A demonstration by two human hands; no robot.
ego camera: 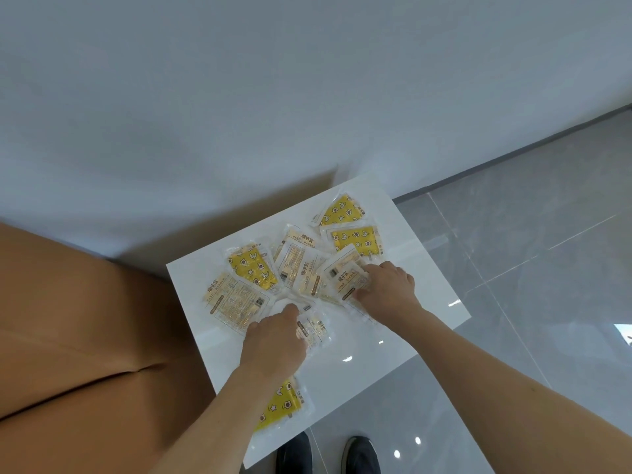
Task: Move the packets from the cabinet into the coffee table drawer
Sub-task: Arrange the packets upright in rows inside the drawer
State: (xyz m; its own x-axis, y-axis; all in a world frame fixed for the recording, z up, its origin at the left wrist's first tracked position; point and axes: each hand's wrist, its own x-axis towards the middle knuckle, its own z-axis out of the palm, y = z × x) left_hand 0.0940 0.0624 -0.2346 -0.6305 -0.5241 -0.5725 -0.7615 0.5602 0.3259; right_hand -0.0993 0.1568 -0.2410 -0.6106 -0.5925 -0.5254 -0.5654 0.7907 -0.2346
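Observation:
Several hand-warmer packets lie spread on the white cabinet top (393,340). Some show a yellow star-and-moon face (253,268), others a printed clear back (236,302). My left hand (273,340) is curled down over a clear packet (316,331) near the middle of the spread, its fingertips hidden. My right hand (386,285) pinches the edge of another printed packet (343,273) between thumb and fingers, with more packets stacked under it. One yellow packet (280,405) lies near the front edge, partly under my left forearm. No drawer is in view.
A large brown panel (85,336) fills the left side, against the cabinet. A white wall rises behind. Grey glossy floor tiles (530,268) spread to the right, and my two dark shoes (362,453) stand at the cabinet's front edge.

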